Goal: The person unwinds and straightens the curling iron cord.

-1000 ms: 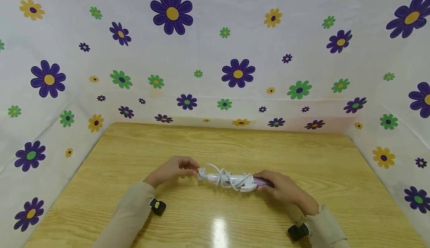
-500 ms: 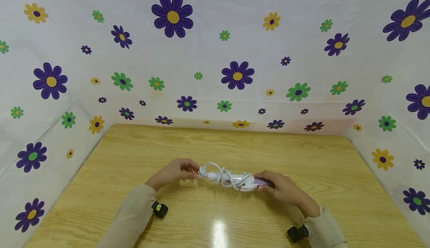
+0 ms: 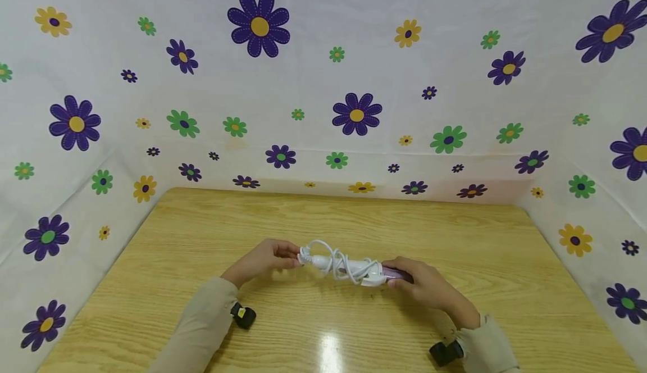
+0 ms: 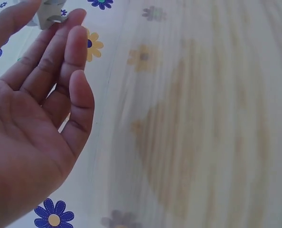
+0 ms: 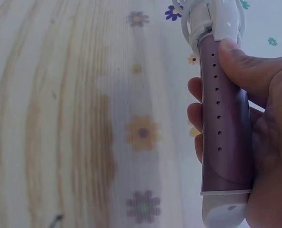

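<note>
Seemingly for steadiness, the right hand (image 3: 420, 281) is gripping the purple barrel (image 5: 226, 118) at the wand (image 3: 360, 266)'s three o'clock, the left hand (image 3: 264, 260) pinching the white cord end (image 3: 305, 255) at nine.

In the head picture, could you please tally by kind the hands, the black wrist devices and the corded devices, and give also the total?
Hands, left and right: 2
Black wrist devices, left and right: 2
Corded device: 1
Total: 5
</note>
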`<state>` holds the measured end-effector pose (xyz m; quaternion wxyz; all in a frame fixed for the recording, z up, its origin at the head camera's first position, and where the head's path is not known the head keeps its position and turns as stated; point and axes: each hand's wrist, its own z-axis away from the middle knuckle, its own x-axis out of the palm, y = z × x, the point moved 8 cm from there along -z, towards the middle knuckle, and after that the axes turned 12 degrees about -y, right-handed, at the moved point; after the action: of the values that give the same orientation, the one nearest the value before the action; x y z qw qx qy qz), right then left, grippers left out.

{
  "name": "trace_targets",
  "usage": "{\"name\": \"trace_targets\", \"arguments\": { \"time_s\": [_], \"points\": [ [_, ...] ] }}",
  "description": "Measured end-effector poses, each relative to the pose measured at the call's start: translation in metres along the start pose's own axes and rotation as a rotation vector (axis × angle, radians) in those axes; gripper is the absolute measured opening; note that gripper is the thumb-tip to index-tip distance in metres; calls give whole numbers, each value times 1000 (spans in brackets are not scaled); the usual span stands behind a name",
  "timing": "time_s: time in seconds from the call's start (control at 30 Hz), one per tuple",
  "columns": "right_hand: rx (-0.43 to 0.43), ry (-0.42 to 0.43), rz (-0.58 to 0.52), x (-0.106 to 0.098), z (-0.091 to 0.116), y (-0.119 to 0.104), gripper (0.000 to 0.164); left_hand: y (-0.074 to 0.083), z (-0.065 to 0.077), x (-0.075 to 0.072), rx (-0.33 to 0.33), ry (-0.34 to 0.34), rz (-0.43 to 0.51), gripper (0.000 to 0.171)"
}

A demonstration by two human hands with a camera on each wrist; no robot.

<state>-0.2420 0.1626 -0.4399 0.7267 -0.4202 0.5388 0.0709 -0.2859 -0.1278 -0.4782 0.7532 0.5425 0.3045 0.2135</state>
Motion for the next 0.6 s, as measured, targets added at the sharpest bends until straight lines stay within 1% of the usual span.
{"name": "trace_targets", "arguments": {
  "time_s": [0.07,0.13,0.27,0.37,0.47,0.6],
  "points": [
    [-11,8,-17,0,-1,-1,36,-1,-1,-2,3,14,-1,44],
    [-32,13,-29,0,-1,-3,36,-1,-1,-4,4,45,-14,41],
    [-66,11,-55,3,-3,-4,35,0,-2,-9,3,144,-57,34],
    [-71,6,-63,4,-4,-4,36,3,-1,-10,10,210,-56,34],
    [-78,3,-71,4,-5,-4,37,7,1,-11,26,265,-61,34],
    [-91,-4,-84,5,-7,-5,37,12,1,-11,27,326,-76,32]
  ]
}}
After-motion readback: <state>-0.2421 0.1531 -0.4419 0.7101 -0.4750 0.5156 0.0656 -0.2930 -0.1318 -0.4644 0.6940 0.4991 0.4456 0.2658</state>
